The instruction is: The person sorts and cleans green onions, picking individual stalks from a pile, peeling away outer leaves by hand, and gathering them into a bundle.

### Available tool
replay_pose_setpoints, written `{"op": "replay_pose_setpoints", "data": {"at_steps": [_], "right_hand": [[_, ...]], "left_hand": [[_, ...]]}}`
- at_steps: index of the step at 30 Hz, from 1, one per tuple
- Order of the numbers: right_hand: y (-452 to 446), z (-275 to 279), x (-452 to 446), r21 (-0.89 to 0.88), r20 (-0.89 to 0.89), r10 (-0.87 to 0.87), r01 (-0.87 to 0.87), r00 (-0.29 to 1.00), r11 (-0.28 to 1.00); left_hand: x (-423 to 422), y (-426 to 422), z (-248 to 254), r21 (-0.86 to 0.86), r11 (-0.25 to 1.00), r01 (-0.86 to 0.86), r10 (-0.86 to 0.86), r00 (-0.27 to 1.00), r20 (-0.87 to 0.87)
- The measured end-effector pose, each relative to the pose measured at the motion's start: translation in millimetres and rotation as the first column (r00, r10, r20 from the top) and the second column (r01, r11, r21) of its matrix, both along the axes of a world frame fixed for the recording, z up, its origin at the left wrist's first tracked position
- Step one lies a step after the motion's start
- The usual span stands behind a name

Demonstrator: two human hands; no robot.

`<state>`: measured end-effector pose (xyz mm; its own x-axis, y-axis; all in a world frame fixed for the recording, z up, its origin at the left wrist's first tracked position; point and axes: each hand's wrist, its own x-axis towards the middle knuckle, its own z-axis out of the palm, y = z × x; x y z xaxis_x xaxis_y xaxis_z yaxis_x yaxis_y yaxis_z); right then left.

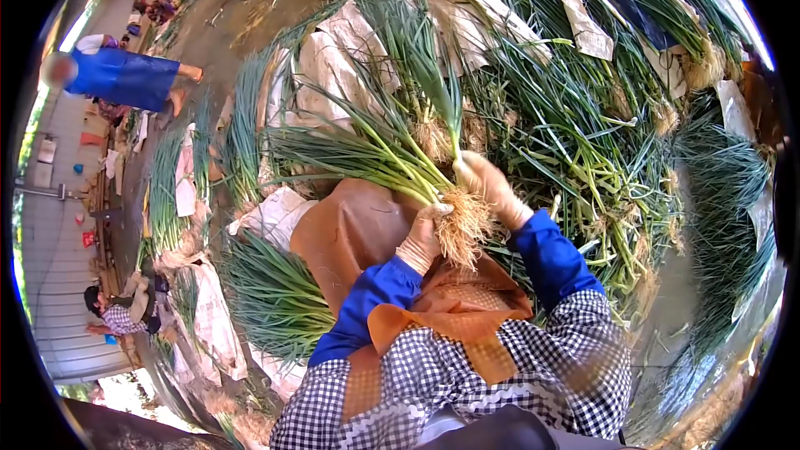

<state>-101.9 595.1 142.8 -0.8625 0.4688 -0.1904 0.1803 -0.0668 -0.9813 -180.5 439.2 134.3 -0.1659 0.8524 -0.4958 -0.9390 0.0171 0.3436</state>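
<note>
My left hand [423, 237], in what looks like a pale glove, is closed around a bunch of green onions [396, 162] just above their tangled tan roots [463, 229]. The leaves of this bunch fan out up and to the left. My right hand [487, 187], closed too, pinches a single green onion stalk [452, 117] low on its stem, right beside the bunch. A brown apron [358, 221] spreads under both hands.
Heaps of green onions [567, 125] lie ahead and to the right, with pale sacking [325, 75] among them. Another bundle [279, 296] rests at my left. A person in a blue apron [125, 79] stands at far left; another person [125, 312] sits below.
</note>
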Motion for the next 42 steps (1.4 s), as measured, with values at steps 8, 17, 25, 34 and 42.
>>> {"op": "replay_pose_setpoints", "data": {"at_steps": [8, 17, 25, 34, 42], "right_hand": [[84, -21, -60, -0.041, -0.170, 0.209, -0.218, 0.963, 0.975], [191, -84, 39, 0.702, 0.136, -0.636, 0.380, 0.759, 0.602], [5, 84, -61, 0.376, -0.294, -0.028, 0.142, 0.955, 0.916], [17, 57, -90, -0.172, -0.541, -0.076, -0.021, 0.838, 0.985], [98, 32, 42, 0.869, 0.141, -0.235, -0.006, 0.962, 0.495]], "left_hand": [[-13, -41, 82, -0.046, 0.999, 0.010, -0.013, 0.998, -0.055], [-58, -83, 254, 0.347, 0.938, -0.012, 0.081, 0.979, -0.185], [-50, -49, 304, 0.420, 0.908, -0.001, 0.038, 0.996, -0.080], [-28, -41, 320, 0.417, 0.909, 0.007, 0.020, 0.998, -0.061], [-50, -51, 338, 0.468, 0.877, -0.108, 0.158, 0.985, -0.069]]}}
